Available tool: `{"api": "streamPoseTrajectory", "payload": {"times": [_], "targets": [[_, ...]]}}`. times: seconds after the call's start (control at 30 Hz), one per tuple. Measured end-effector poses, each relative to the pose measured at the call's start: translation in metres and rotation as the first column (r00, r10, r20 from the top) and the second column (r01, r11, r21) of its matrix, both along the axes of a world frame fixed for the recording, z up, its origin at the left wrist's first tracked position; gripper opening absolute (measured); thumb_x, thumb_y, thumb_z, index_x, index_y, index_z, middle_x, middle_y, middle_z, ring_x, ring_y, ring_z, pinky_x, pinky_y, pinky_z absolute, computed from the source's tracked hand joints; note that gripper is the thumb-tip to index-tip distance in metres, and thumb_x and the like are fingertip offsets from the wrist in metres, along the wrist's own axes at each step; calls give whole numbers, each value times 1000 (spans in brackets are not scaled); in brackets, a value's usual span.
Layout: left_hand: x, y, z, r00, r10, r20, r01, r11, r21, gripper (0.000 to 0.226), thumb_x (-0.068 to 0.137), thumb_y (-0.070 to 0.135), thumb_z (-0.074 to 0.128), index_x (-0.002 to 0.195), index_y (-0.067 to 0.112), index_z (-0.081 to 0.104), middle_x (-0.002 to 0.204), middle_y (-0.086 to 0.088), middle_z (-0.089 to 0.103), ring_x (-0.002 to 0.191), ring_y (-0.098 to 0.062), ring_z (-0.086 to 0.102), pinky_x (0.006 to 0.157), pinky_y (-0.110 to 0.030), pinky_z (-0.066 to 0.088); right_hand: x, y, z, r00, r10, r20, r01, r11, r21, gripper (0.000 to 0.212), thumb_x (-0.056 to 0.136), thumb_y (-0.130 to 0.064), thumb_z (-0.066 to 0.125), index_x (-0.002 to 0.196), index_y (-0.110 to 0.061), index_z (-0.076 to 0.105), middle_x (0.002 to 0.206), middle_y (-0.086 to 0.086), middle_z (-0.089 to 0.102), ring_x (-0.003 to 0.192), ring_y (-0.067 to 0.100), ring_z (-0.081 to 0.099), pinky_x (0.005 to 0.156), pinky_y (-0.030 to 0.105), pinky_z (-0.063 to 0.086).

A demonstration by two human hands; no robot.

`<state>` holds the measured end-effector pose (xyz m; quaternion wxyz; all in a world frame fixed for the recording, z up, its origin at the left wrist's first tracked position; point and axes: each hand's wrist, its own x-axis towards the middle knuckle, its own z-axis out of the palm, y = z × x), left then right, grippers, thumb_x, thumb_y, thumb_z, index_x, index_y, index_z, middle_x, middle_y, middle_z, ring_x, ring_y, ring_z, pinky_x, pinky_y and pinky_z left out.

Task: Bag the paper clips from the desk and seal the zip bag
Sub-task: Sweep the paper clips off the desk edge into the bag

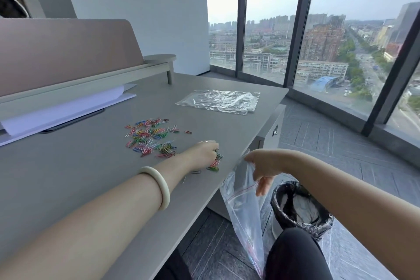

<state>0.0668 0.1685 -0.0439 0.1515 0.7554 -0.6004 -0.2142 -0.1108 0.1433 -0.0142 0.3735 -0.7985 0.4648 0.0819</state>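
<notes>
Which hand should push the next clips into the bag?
Left, probably. The left hand already rests on paper clips near the desk edge, while the right hand holds the zip bag just below that edge.

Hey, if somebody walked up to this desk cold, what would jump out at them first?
Probably the scatter of colourful paper clips in the middle of the grey desk, with the left hand gathering some at its near edge. Next, the clear zip bag hanging open off the desk's edge from the right hand, and the spare bags lying flat farther back.
</notes>
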Motion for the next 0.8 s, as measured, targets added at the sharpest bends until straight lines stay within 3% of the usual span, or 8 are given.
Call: {"api": "streamPoseTrajectory", "payload": {"times": [0.07,0.17,0.23,0.27,0.4,0.63,0.73,0.8], "targets": [[-5,2,4,996,-87,34,87,996,21,25,88,-3,28,81,14,46,108,-14,49,111,-17,42,102,-32,32,-1,3,1,1000,-2,2,2,1000,10,41,85,3,59,125,4,52,119,24,61,77,23,68,63,19,56],[-8,8,3,973,-219,67,218,976,19,27,89,-3,30,96,11,52,117,0,45,122,-15,42,109,-28,27,-3,7,3,1000,-11,4,11,1000,14,38,85,2,59,123,5,54,118,24,61,102,31,66,63,20,57],[-11,12,4,952,-295,83,296,955,7,44,91,-2,30,127,7,54,144,0,42,138,-15,33,111,-20,20,-3,8,3,1000,-27,9,27,999,24,38,85,2,58,123,5,53,118,24,62,103,31,65,63,21,59],[-14,15,6,944,-317,95,318,948,11,46,92,-1,30,133,8,50,149,0,38,139,-14,31,112,-18,19,-3,9,4,999,-33,14,32,999,31,39,85,3,58,123,6,53,118,24,61,103,31,65,67,24,59],[-24,22,8,910,-402,99,404,915,-6,46,92,-1,32,132,10,52,148,2,41,136,-13,35,108,-15,21,-3,10,2,999,-43,26,41,998,45,35,87,2,56,122,7,54,118,24,61,105,32,64,76,27,57],[-41,27,16,884,-463,62,464,886,0,50,89,-6,33,132,11,52,145,-2,46,132,-14,41,100,-7,23,-9,9,1,998,-52,20,51,997,52,42,84,6,59,126,5,51,118,24,62,102,33,65,71,31,59],[-35,27,19,915,-391,-99,389,920,-39,48,88,-1,38,124,22,60,133,-5,59,114,-18,56,108,-32,39,-10,9,1,997,-74,17,72,994,80,38,86,5,57,123,8,52,117,25,62,103,34,65,77,35,58],[-28,32,27,937,-308,-165,301,951,-69,43,90,0,39,123,19,61,131,-4,60,118,-14,56,109,-34,40,-10,7,-1,995,-96,18,94,990,105,38,90,2,52,128,8,48,122,23,60,108,33,63,82,33,56]]}}
